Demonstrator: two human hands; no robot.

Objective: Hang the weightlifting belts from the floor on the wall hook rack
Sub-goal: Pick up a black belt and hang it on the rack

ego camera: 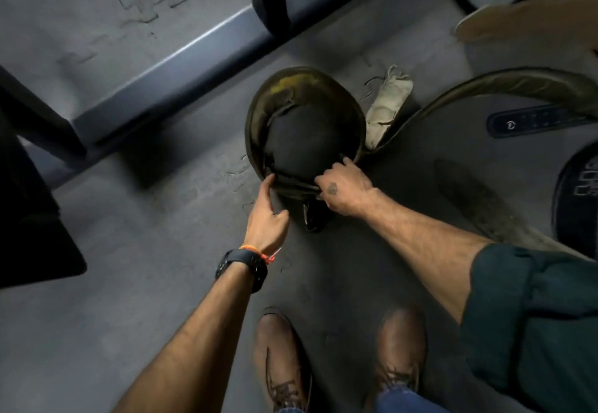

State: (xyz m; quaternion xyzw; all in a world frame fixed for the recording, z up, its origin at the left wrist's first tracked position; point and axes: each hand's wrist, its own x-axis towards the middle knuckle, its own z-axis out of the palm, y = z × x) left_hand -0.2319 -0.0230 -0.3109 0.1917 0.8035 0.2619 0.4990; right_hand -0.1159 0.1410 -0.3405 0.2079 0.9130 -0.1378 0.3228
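A dark olive weightlifting belt (291,95) lies coiled in a ring on the grey floor mat, its metal buckle (309,216) hanging at the near side. My left hand (267,215) grips the near left edge of the ring, thumb up against the strap. On the near right edge my right hand (344,190) curls its fingers over the strap. A second olive belt (504,84) curves open on the floor to the right. A tan belt (524,22) shows blurred at the upper right. The wall hook rack is out of view.
A dark metal machine frame (168,66) crosses the floor at the upper left. A dirty white cloth roll (388,101) lies between the two olive belts. A black flat device (530,122) and a black plate (579,205) sit at right. My brown boots (339,357) stand below.
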